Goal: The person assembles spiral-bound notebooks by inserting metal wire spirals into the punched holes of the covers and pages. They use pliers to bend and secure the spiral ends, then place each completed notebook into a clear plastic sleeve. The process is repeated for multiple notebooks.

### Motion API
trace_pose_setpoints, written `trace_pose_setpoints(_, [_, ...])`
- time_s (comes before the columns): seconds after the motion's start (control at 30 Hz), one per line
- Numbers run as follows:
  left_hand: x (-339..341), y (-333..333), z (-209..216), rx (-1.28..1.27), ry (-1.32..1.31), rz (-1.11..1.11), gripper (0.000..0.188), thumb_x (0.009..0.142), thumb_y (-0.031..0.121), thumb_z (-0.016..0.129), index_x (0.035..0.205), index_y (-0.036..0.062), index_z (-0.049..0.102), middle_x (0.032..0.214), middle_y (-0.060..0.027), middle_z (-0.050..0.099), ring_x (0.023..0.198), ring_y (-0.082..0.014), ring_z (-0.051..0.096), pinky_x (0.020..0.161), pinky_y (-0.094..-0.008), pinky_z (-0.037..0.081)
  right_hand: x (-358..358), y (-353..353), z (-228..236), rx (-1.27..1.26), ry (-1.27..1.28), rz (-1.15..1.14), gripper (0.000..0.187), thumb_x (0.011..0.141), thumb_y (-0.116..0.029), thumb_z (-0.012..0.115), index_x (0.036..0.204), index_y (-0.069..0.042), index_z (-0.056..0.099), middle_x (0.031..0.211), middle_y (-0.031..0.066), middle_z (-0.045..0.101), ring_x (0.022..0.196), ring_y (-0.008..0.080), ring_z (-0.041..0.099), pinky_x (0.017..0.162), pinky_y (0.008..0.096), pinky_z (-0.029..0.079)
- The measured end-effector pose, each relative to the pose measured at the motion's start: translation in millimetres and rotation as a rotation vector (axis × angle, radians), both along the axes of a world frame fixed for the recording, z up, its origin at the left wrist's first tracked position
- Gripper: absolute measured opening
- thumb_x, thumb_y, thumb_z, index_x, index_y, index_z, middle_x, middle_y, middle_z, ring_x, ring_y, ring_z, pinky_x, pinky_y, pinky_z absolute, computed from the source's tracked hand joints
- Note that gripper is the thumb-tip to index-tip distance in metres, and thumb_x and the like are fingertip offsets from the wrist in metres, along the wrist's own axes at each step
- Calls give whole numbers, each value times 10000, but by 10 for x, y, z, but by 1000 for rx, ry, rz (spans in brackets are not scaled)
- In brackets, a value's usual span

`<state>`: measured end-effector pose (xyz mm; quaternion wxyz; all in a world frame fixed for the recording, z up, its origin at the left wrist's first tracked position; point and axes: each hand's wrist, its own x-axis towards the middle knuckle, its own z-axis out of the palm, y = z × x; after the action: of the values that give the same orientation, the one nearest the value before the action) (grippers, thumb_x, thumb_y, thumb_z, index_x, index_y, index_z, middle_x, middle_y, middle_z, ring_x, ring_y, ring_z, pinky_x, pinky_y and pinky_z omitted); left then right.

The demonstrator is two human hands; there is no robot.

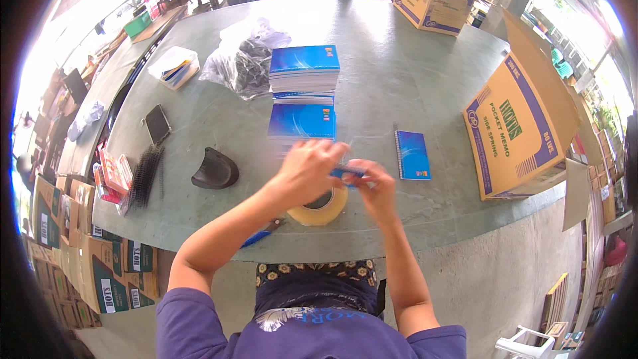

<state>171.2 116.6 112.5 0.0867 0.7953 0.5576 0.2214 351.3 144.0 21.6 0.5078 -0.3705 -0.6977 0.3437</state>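
A blue item (347, 171), seen nearly edge-on and looking like a small notebook, is held between my hands above the table. My left hand (309, 167) is closed at its left end, its fingers bent and slightly blurred. At the other end, my right hand (373, 186) pinches it between thumb and fingers. Under my hands lies a wide roll of yellowish tape (319, 214), partly covered. Just beyond stand stacked blue notebooks (304, 60), with a nearer stack (300, 119) partly behind my left hand. A single spiral notebook (413, 155) lies flat to the right.
On the left are a black curved object (215, 168), a bundle of black coils (142, 179), a phone (157, 124), a white tub (174, 66) and a plastic bag (244, 58). An open carton (515, 129) stands right; another carton (433, 3) sits far back. A blue tool (258, 237) lies near the front edge.
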Motion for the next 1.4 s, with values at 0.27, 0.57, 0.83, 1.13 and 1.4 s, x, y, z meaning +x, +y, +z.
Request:
trace_pose_setpoints(0.27, [562, -151, -257, 42, -110, -204, 408, 785, 189, 688, 1127, 15, 547, 1082, -172, 588, 976, -324, 589, 819, -416, 489, 230, 62, 123, -555, 539, 24, 346, 860, -255, 685, 1108, -47, 561, 920, 62, 638, 828, 148, 596, 758, 294, 487])
trace_pose_setpoints(0.57, [401, -317, -22, 56, -160, -198, 464, 776, 184, 710, 1200, 74, 557, 1149, -146, 550, 1036, -336, 545, 880, -428, 460, 1517, 1128, -167, -366, -660, -369, 360, 800, -210, 733, 1080, -6, 634, 865, 93, 665, 720, 139, 620, 657, 276, 515])
trace_pose_setpoints(0.83, [-38, -659, -131, -113, -64, -30, 521, 723, 219, 755, 1194, 86, 578, 1153, -134, 544, 1093, -335, 506, 910, -441, 434, 1485, 960, -116, -485, -428, -461, 267, 747, -194, 759, 929, -5, 712, 737, 145, 692, 558, 203, 640, 532, 326, 488])
trace_pose_setpoints(1.13, [-308, -789, -544, -62, 209, -51, 527, 710, 257, 731, 1210, 163, 593, 1099, -45, 585, 1167, -268, 443, 912, -406, 396, 1481, 923, -201, -176, -773, -584, 287, 759, -225, 740, 974, -38, 704, 874, 162, 681, 855, 293, 642, 747, 371, 491])
trace_pose_setpoints(1.4, [-273, -690, -675, 13, 178, 7, 484, 741, 258, 709, 1199, 153, 594, 1120, -89, 575, 1192, -295, 426, 950, -426, 386, -614, 568, 571, 647, -496, 137, 223, 817, -142, 629, 1016, -48, 660, 1017, 102, 654, 973, 278, 593, 851, 391, 464])
